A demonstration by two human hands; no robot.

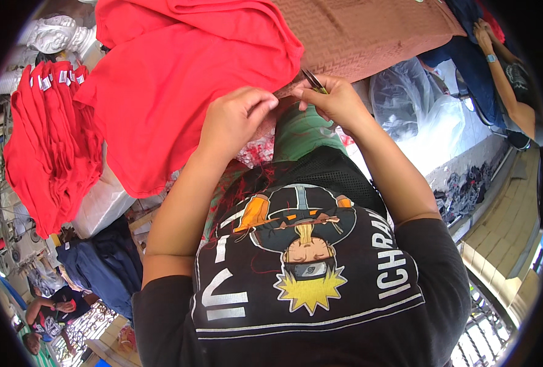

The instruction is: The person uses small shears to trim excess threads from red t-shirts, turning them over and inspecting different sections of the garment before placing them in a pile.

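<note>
A large red garment (179, 67) spreads over the table in front of me and hangs off its near edge. My left hand (238, 116) is at the garment's lower right side, thumb and fingers pinched together. Whatever lies in that pinch is too small to make out. Close by on the right, my right hand (335, 104) is closed around a small pair of thread snips (314, 81), their dark blades pointing up and left. Its thumb and forefinger tips come near the left fingertips. Loose red threads (259, 153) cling to my lap below the hands.
A brown patterned cloth (375, 37) covers the table's right part. Several red garments (54, 140) hang at the left, above dark blue cloth (103, 263). Clear plastic (406, 101) bulges at the right. Another person's arm (507, 79) reaches in at the far right; someone sits at lower left.
</note>
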